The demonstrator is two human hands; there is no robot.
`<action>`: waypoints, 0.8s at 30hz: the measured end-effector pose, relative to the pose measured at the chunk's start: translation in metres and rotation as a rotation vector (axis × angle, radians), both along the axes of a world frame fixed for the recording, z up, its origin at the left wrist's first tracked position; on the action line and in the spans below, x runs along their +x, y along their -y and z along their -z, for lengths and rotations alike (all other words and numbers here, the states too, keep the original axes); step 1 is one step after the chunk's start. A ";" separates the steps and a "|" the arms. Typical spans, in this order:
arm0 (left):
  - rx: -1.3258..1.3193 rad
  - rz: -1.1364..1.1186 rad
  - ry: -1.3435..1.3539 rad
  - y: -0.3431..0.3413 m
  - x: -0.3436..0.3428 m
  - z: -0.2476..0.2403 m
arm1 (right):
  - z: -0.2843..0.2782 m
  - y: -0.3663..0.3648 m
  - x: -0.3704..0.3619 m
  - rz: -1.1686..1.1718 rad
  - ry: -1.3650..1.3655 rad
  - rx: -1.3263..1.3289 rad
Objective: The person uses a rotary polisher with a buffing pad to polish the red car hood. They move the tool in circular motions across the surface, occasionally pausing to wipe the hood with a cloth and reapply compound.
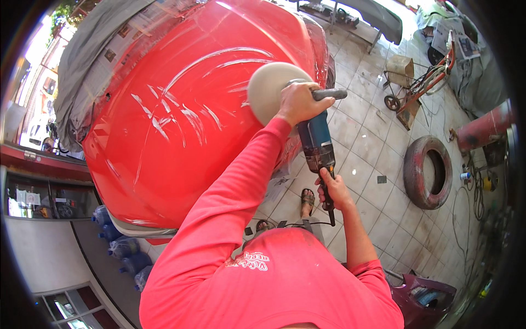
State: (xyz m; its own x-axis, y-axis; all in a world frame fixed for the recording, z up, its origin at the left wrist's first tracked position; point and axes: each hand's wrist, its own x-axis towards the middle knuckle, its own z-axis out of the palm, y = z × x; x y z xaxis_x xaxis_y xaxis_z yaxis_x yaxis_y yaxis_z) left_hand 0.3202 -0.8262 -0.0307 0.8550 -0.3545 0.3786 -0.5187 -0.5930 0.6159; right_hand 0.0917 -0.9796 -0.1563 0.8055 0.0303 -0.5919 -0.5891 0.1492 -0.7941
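Note:
A blue and black power polisher [316, 137] with a round, pale buffing pad [268, 90] is in both my hands. My left hand [297, 103] is closed on its front end, beside a dark handle bar that sticks out to the right. My right hand [335, 191] wraps round the rear grip, near the black cord. The pad lies at the right side of a glossy red car panel [181, 148], partly over its edge. White curved streaks of compound [216, 52] mark the red paint. My left forearm hides part of the panel's near right side.
Newspaper and grey cloth [90, 71] cover the car beyond the panel. To the right are a tyre [427, 172], a hand cart [411, 88] and a red cylinder [485, 127] on the tiled floor [361, 148]. Blue water jugs [123, 247] stand at lower left; a dark red car part [422, 299] lies lower right.

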 end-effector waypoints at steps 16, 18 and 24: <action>-0.180 -0.176 0.010 -0.159 -0.140 0.001 | -0.003 -0.073 -0.060 -0.381 0.055 -0.145; -0.245 -0.209 0.120 -0.204 -0.185 0.009 | -0.003 -0.099 -0.077 -0.496 -0.015 -0.210; -0.243 -0.316 0.191 -0.302 -0.296 0.022 | 0.009 -0.163 -0.092 -0.804 0.240 -0.340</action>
State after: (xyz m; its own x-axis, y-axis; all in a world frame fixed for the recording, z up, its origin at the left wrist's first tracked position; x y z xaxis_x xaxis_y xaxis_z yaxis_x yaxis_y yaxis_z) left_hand 0.0243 -0.5245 -0.0527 0.8136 0.0323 0.5805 -0.4529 -0.5908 0.6677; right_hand -0.0004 -0.8167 -0.1654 0.7198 0.4913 -0.4904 -0.2268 -0.5013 -0.8350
